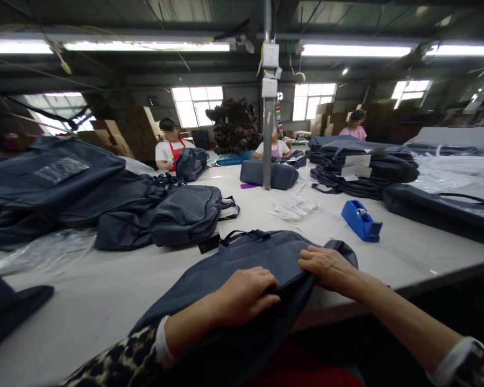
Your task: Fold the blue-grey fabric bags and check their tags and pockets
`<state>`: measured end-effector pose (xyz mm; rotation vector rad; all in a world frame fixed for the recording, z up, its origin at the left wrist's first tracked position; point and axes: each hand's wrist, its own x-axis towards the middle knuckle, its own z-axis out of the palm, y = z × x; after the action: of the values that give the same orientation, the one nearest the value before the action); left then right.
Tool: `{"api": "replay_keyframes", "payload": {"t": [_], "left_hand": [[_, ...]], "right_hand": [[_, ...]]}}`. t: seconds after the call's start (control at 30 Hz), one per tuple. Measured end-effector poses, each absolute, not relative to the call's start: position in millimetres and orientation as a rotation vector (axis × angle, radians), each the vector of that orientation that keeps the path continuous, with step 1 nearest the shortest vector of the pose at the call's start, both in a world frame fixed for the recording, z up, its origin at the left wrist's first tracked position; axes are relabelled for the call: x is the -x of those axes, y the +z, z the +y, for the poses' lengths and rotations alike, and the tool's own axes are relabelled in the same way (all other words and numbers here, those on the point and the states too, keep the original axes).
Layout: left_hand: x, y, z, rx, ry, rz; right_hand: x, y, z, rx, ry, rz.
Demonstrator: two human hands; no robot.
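A dark blue bag [242,255] lies at the table's near edge, its lower part hanging toward me and its handle at the far side. My left hand [248,294] is closed on the bag's near edge, thumb toward me and fingers on top. Farther right, my right hand [326,266] pinches the same bag near its right end, fingers bent over the fabric. A black tag [208,244] lies just beyond the bag, beside another dark blue bag [185,215].
Blue tape dispenser [362,220] stands right of the bag, on the white table [391,258]. White strips [293,208] lie beyond. Bag piles are at left [56,183] and right [358,166]. A metal post [268,134] rises mid-table; several people sit across.
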<state>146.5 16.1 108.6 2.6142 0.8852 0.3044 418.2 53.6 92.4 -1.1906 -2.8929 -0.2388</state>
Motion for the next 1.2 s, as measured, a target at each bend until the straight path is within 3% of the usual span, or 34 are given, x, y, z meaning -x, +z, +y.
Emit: {"api": "replay_keyframes", "payload": {"t": [0.23, 0.4, 0.5, 0.6, 0.77, 0.97, 1.2], "left_hand": [[-119.9, 65.3, -46.2, -2.862, 0.259, 1.301], [-96.4, 72.6, -24.4, -2.849, 0.306, 1.574], [-93.4, 68.1, 4.9, -2.919, 0.326, 1.639], [-100.6, 26.2, 20.3, -3.047, 0.275, 1.493], [-106.7, -53.4, 9.6, -3.045, 0.315, 1.404], [-102.2, -53.6, -3.9, -2.99, 0.459, 1.49], [-102.7, -72.4, -27.3, -2.897, 0.634, 1.439]], "right_hand": [[-426.4, 97.7, 60.9, 1.246, -0.279, -2.759], [-432.2, 106.6, 72.7, 1.215, -0.471, -2.629], [-440.0, 83.6, 74.7, 1.237, -0.628, -2.528], [-451.2, 31.1, 61.2, 1.306, -0.68, -2.488], [-461.4, -24.7, 29.3, 1.338, -0.474, -2.527], [-392.8, 6.4, 54.9, 1.161, -0.317, -2.712], [-337.2, 22.6, 92.3, 1.264, -0.107, -2.798]]}}
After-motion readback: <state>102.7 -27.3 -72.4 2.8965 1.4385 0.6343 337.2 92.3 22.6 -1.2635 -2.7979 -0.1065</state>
